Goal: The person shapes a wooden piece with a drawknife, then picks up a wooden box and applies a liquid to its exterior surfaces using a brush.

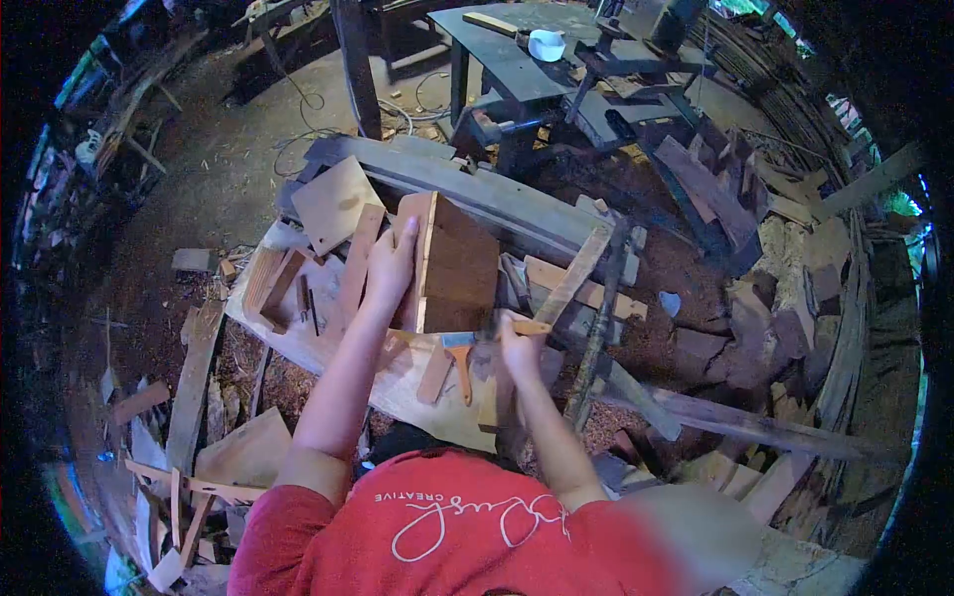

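Observation:
A brown wooden box-like piece (462,263) with a pale front edge stands tilted on the workbench. My left hand (391,266) grips its left side, fingers pointing up along the board. In my right hand (521,350) is a brush with an orange wooden handle (533,327); its dark, blurred head is at the lower right corner of the wooden piece. Just below lies a putty knife (463,375) with an orange handle and a wide blade, beside a small wood block (434,375).
Offcuts, a square pale board (336,204) and a long beam (467,189) lie on the bench (298,338). A metal table (487,50) with a white container (547,45) stands behind. Scrap wood (715,348) is piled on the right, and more planks (199,377) lie left.

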Action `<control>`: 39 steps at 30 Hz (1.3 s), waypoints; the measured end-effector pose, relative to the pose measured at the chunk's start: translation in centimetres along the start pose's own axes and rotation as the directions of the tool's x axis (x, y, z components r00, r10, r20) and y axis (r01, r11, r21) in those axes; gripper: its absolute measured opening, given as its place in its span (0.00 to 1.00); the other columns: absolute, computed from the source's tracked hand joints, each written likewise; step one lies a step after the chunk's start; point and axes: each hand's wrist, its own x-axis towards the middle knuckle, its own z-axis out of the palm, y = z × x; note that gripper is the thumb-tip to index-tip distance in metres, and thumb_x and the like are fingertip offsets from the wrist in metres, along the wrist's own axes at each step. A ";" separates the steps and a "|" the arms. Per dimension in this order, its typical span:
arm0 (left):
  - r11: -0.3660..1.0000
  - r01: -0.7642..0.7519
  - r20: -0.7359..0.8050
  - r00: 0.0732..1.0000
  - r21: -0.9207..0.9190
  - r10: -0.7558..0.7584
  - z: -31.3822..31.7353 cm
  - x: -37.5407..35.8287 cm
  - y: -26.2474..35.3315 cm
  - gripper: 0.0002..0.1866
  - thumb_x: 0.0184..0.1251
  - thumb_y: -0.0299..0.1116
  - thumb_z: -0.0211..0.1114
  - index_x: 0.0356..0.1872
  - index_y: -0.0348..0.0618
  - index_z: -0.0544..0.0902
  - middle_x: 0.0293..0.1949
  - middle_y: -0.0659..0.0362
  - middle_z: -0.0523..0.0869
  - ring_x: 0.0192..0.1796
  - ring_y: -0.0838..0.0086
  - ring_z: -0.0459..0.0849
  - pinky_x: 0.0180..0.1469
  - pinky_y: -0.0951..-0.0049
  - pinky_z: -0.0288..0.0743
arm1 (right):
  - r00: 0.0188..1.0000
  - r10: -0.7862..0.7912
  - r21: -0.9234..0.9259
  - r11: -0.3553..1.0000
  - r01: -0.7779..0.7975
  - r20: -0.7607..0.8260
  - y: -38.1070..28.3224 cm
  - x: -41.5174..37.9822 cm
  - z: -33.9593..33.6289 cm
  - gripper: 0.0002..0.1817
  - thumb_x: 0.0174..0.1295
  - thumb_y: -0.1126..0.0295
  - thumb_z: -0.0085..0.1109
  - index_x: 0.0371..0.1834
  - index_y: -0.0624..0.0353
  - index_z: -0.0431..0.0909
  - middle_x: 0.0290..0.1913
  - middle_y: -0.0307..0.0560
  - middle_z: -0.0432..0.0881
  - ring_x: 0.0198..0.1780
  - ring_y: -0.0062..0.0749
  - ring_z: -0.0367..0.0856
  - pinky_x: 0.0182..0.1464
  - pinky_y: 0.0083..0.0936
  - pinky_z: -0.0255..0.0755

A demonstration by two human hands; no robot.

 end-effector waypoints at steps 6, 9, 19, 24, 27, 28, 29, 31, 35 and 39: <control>0.998 -0.053 -0.026 0.998 -0.039 0.052 0.9 0.4 -0.3 0.26 0.56 0.49 0.48 0.28 0.28 0.73 0.24 0.46 0.77 0.29 0.66 0.75 0.34 0.71 0.66 | 0.983 -0.023 0.216 0.976 -0.017 0.184 -14.2 -2.7 0.3 0.10 0.51 0.73 0.52 0.35 0.65 0.73 0.28 0.41 0.76 0.26 0.17 0.72 0.30 0.13 0.66; 1.000 -0.020 0.016 1.000 -0.019 0.020 0.6 0.6 -0.4 0.26 0.56 0.49 0.48 0.29 0.27 0.73 0.25 0.46 0.77 0.29 0.65 0.75 0.35 0.72 0.66 | 0.949 -0.082 0.324 0.946 -0.022 0.305 -16.1 -2.5 -0.5 0.10 0.53 0.72 0.49 0.38 0.64 0.72 0.32 0.42 0.76 0.29 0.20 0.73 0.32 0.15 0.68; 0.991 -0.070 -0.050 0.997 -0.115 0.065 0.8 0.9 -2.6 0.26 0.56 0.50 0.46 0.27 0.29 0.73 0.26 0.43 0.76 0.33 0.63 0.75 0.38 0.69 0.65 | 0.855 0.373 0.594 0.614 -0.519 0.362 -4.3 0.3 0.5 0.13 0.53 0.63 0.49 0.39 0.58 0.72 0.33 0.38 0.74 0.28 0.20 0.72 0.29 0.18 0.69; 1.000 0.005 -0.042 0.999 0.000 -0.005 -0.7 -0.6 0.0 0.26 0.56 0.50 0.48 0.26 0.30 0.73 0.24 0.46 0.76 0.30 0.67 0.75 0.36 0.72 0.65 | 0.969 0.229 0.363 0.898 -0.248 0.096 1.9 1.8 -0.8 0.11 0.51 0.66 0.53 0.36 0.61 0.74 0.30 0.38 0.74 0.28 0.19 0.71 0.29 0.17 0.68; 0.997 -0.053 -0.066 0.997 -0.049 0.050 -0.2 -0.7 0.1 0.25 0.55 0.50 0.48 0.25 0.31 0.73 0.23 0.46 0.76 0.28 0.67 0.74 0.33 0.72 0.65 | 0.999 0.047 0.043 0.998 -0.046 -0.027 2.7 2.1 -0.6 0.09 0.49 0.69 0.54 0.29 0.63 0.75 0.26 0.44 0.76 0.27 0.25 0.74 0.31 0.18 0.68; 0.997 -0.054 -0.065 0.997 -0.050 0.050 0.1 -0.5 -0.3 0.25 0.55 0.50 0.48 0.25 0.31 0.73 0.23 0.46 0.76 0.28 0.67 0.74 0.33 0.72 0.65 | 0.996 -0.066 -0.130 0.990 0.058 -0.064 2.8 2.3 -0.2 0.08 0.49 0.69 0.54 0.24 0.64 0.76 0.27 0.48 0.78 0.29 0.31 0.77 0.34 0.20 0.69; 0.998 -0.048 -0.048 0.998 -0.037 0.046 0.5 0.0 -1.1 0.25 0.55 0.50 0.49 0.24 0.31 0.73 0.22 0.46 0.75 0.27 0.67 0.73 0.33 0.71 0.65 | 0.996 -0.066 -0.129 0.990 0.057 -0.066 2.9 2.2 0.3 0.08 0.49 0.69 0.54 0.24 0.64 0.76 0.27 0.48 0.78 0.29 0.31 0.77 0.34 0.20 0.69; 0.997 -0.051 -0.026 0.998 -0.055 0.050 1.2 0.4 -2.0 0.26 0.55 0.51 0.49 0.24 0.31 0.73 0.21 0.46 0.75 0.27 0.67 0.73 0.32 0.70 0.64 | 0.959 -0.279 -0.203 0.944 0.262 -0.058 -0.8 1.1 1.4 0.09 0.48 0.70 0.55 0.27 0.65 0.76 0.24 0.45 0.78 0.26 0.26 0.76 0.32 0.19 0.69; 0.994 -0.105 -0.008 0.994 0.014 0.105 1.1 0.8 -1.9 0.26 0.55 0.51 0.49 0.24 0.29 0.73 0.22 0.46 0.75 0.27 0.67 0.73 0.33 0.70 0.65 | 0.970 -0.244 -0.271 0.934 0.232 -0.014 -7.5 0.2 1.4 0.11 0.51 0.68 0.52 0.29 0.66 0.75 0.25 0.46 0.78 0.28 0.27 0.77 0.31 0.20 0.70; 0.999 -0.045 0.005 0.999 -0.024 0.045 0.3 -0.3 -0.2 0.25 0.56 0.49 0.48 0.26 0.28 0.73 0.23 0.48 0.76 0.28 0.70 0.73 0.34 0.73 0.65 | 0.948 0.020 0.357 0.923 -0.139 0.317 -10.9 0.8 -0.1 0.11 0.54 0.67 0.48 0.35 0.62 0.74 0.27 0.41 0.76 0.27 0.20 0.75 0.28 0.17 0.70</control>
